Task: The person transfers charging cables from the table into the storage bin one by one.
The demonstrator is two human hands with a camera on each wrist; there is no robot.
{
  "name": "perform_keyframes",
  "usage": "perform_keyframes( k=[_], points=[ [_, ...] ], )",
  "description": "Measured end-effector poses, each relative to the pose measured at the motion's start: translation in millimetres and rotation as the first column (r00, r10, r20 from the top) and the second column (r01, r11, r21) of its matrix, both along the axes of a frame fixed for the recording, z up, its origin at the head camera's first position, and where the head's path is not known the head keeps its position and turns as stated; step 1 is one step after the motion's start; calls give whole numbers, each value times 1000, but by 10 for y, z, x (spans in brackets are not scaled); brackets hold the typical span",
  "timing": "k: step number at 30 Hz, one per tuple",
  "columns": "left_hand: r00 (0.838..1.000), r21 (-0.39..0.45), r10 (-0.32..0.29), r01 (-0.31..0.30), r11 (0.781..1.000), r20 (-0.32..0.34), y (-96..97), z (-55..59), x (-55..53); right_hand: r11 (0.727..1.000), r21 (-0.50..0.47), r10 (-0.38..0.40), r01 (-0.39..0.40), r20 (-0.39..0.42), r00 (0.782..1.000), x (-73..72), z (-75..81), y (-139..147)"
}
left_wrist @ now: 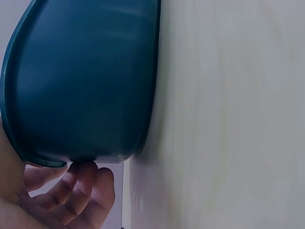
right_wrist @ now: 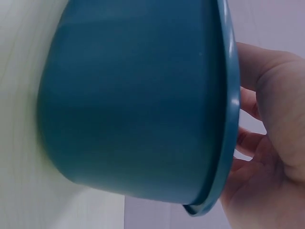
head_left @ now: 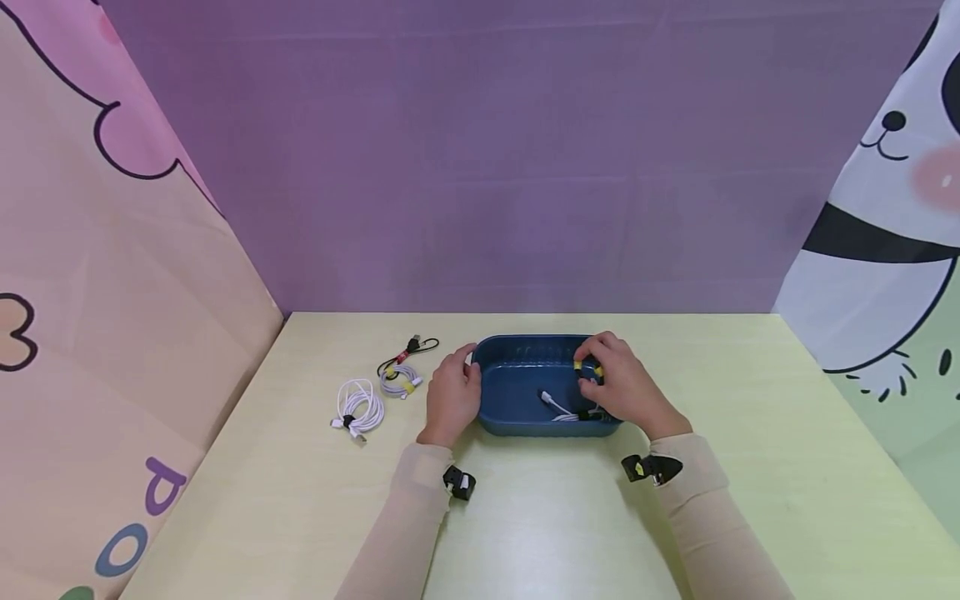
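A dark blue rectangular basin (head_left: 517, 428) stands on the table. My left hand (head_left: 454, 393) grips its left end, thumb at the rim and fingers curled against the outer wall, as the left wrist view shows. Over the right end, my right hand (head_left: 626, 385) reaches inside the rim and pinches a black coiled cable (head_left: 578, 367) with yellow ties, partly hidden by the fingers. A white cable (head_left: 558, 407) with a black tie lies inside near the front wall. In the right wrist view, the basin's outer wall (right_wrist: 128, 105) hides the fingertips.
Left of the basin on the pale table (head_left: 540, 517) lie a white coiled cable (head_left: 363, 408), a grey-white coiled cable with yellow ties (head_left: 401, 382) and a thin black cable with a red tie (head_left: 408, 352). A purple cloth (head_left: 510, 167) hangs behind the table.
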State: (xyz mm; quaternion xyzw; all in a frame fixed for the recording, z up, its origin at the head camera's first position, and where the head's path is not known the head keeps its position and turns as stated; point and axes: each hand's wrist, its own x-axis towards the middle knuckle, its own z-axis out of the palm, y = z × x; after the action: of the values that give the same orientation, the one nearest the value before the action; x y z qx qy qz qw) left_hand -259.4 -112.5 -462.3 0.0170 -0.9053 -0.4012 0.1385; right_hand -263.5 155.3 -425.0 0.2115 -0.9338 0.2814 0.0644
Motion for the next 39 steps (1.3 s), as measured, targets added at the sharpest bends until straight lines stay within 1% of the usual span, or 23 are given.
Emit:
perform_keyframes(
  k=[9, 15, 22, 28, 39],
  points=[
    [1000, -4, 0, 0, 1000, -5, -3, 1, -1, 999, 29, 31, -31, 0, 1000, -25, 24, -37],
    [1000, -2, 2, -2, 1000, 1, -4, 7, 3, 997, 73, 24, -26, 23, 999, -56, 3, -78],
    [1000, 2, 8, -8, 1000, 14, 4, 22, 7, 995, 84, 43, -45, 31, 999, -44, 10, -135],
    [1000, 4, 6, -6, 1000, 10, 4, 23, 10, 993, 104, 59, -63, 46, 997, -53, 11, -179],
    [1000, 2, 1, -1, 1000, 15, -4, 5, -3, 984, 148, 95, -99, 32, 995, -100, -41, -228]
  ],
)
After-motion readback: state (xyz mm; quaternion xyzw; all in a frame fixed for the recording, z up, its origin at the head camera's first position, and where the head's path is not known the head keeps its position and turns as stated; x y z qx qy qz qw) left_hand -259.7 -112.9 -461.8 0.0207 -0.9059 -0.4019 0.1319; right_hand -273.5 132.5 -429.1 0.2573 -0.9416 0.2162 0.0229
